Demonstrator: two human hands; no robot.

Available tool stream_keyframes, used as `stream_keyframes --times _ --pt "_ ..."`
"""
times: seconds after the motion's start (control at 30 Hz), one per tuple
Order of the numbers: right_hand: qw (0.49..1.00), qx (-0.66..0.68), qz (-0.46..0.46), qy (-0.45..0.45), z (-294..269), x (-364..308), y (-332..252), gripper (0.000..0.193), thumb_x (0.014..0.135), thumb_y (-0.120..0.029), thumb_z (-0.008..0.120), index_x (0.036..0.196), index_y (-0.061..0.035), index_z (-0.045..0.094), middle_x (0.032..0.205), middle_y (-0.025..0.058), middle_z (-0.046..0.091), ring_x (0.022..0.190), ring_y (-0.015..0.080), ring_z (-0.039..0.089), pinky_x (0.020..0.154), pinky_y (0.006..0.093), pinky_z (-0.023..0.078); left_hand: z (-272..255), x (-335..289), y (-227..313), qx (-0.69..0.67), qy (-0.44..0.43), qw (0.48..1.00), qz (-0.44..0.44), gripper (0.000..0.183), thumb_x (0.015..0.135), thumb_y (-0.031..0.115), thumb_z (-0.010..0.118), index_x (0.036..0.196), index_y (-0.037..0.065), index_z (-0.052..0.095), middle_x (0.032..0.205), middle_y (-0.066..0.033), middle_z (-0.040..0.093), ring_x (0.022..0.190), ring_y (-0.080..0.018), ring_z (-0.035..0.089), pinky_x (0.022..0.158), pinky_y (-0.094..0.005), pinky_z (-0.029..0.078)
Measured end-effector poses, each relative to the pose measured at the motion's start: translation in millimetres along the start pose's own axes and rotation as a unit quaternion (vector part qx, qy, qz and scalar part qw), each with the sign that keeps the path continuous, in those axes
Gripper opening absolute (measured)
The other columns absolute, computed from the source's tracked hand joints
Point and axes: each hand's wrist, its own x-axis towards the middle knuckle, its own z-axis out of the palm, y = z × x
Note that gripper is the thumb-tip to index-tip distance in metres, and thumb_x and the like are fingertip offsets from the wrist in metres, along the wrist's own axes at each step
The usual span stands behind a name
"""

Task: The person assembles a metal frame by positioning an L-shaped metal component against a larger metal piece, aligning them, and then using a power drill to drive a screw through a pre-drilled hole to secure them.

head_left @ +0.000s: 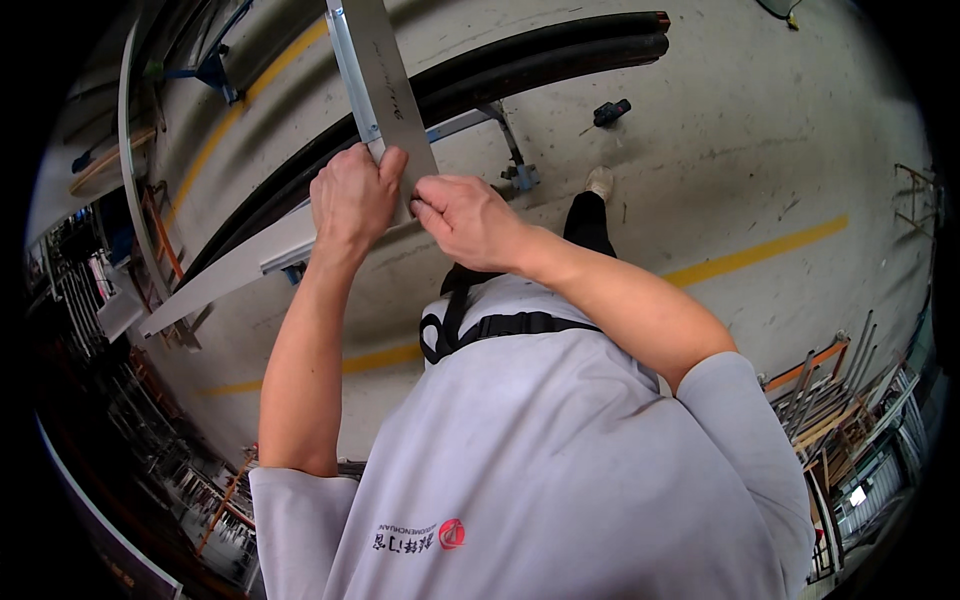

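Note:
A long grey metal profile [397, 95] runs from the far edge toward me. Another pale profile [235, 262] meets it at a corner under my hands and slants off to the left. My left hand [355, 198] is closed over the near end of the long profile, thumb on top. Beside it, my right hand [470, 222] has its fingers curled together against the profile's right edge at the corner. Whatever those fingers pinch is hidden.
Two black padded bars [560, 42] lie beneath the profiles, with a stand leg [518, 172] below. A dark cordless drill [612, 112] lies on the floor to the right. Racks of metal lengths [850, 410] stand right; more stock is at left.

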Motion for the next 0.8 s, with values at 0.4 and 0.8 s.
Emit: stream_keyframes --times 0.4,0.8 --pt "0.845 0.295 0.429 -0.122 -10 21 -7 0.026 0.093 -0.019 0.049 0.082 0.0018 0.059 0.059 0.0110 0.052 0.047 0.0179 0.047 0.041 0.0368 0.038 8 8 2 0.006 0.018 0.999 0.026 0.047 0.093 0.041 0.054 0.086 -0.004 0.066 0.089 -0.0286 0.066 0.090 -0.0473 0.064 0.081 -0.0533 0.049" --pt "0.866 -0.172 0.467 -0.046 -142 -138 373 0.033 0.086 -0.026 0.062 0.104 0.0001 0.070 0.101 0.0271 0.070 0.096 0.0439 0.067 0.082 0.0487 0.054 6 -11 -15 -0.040 0.048 0.998 0.014 0.015 0.083 0.015 0.059 0.084 0.000 0.059 0.063 -0.0199 0.056 0.055 -0.0413 0.055 0.053 -0.0463 0.041"
